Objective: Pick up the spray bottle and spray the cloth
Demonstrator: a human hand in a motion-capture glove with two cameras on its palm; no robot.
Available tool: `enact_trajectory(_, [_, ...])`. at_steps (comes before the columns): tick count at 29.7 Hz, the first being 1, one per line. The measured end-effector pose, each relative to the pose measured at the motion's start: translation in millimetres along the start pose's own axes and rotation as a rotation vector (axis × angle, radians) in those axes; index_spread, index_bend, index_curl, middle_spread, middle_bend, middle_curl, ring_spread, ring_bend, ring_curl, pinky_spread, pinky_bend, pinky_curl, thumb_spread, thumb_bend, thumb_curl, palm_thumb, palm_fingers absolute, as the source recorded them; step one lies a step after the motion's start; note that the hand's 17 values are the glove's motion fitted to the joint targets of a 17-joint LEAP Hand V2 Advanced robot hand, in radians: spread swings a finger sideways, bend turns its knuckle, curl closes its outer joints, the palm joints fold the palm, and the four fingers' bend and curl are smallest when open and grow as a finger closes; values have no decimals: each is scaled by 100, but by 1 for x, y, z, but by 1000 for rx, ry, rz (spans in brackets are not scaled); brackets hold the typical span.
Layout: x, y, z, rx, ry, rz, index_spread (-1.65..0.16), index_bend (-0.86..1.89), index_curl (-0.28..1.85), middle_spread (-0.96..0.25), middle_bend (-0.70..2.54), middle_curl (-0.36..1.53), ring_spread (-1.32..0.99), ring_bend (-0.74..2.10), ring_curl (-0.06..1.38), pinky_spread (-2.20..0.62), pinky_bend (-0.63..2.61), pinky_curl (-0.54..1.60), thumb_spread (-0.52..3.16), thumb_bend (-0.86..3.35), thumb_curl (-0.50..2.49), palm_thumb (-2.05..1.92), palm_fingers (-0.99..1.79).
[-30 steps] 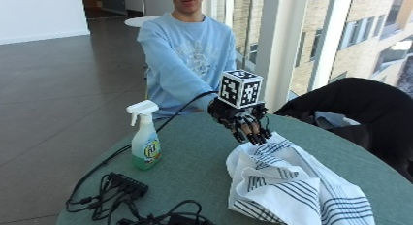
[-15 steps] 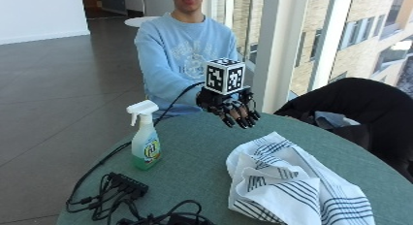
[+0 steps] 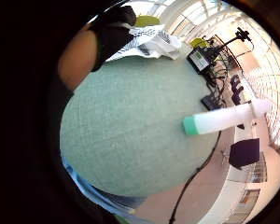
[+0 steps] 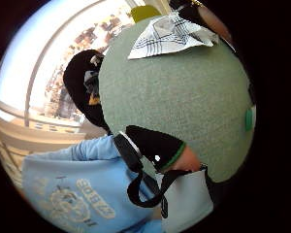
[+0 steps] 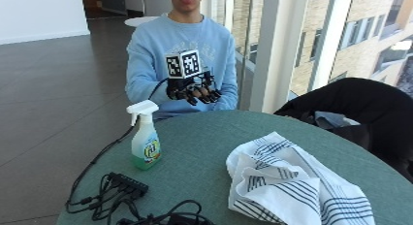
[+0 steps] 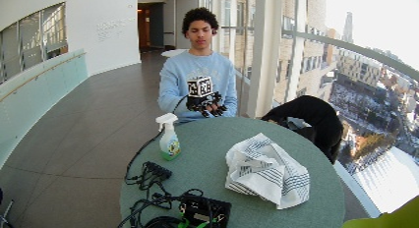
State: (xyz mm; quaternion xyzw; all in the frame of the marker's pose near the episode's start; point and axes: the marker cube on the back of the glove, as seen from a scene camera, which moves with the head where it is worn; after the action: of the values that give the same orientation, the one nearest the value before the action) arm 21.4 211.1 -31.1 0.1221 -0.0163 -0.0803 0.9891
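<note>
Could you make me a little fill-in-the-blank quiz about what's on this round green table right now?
1. The white-topped spray bottle of green liquid stands ____ on the round green table.
2. The white cloth has dark ____ printed on it.
3. The black-gloved right hand holds ____ and hovers above the table's far edge.

Missing words: upright; stripes; nothing
</note>
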Motion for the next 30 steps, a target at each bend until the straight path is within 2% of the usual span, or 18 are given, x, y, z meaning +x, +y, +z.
enact_trajectory(12, [42,59,-16,151,-123,165,-42,17,32,-5,19,33,2,19,24,25,19,31,97,-3,25,33,49])
enact_trajectory(16, [63,74,-22,170,-202,306,-42,17,32,-5,19,33,2,20,25,25,20,31,97,-3,26,33,50])
enact_trajectory(19, [78,85,-29,119,-275,450,-42,17,32,-5,19,34,2,19,25,25,20,32,97,-3,26,34,50])
enact_trajectory(21, [92,89,-30,116,-329,474,-42,16,32,-5,18,34,2,20,26,25,20,32,97,-3,26,34,50])
enact_trajectory(24, [119,86,-24,228,-381,493,-42,15,32,-5,19,34,2,20,26,25,20,33,97,-2,27,35,51])
enact_trajectory(27, [145,78,-14,330,-408,638,-41,14,31,-5,20,34,2,21,27,25,21,33,98,-2,27,37,52])
enact_trajectory(30, [165,78,-2,357,-450,726,-41,13,30,-5,20,35,2,22,27,26,22,33,99,-2,27,37,53])
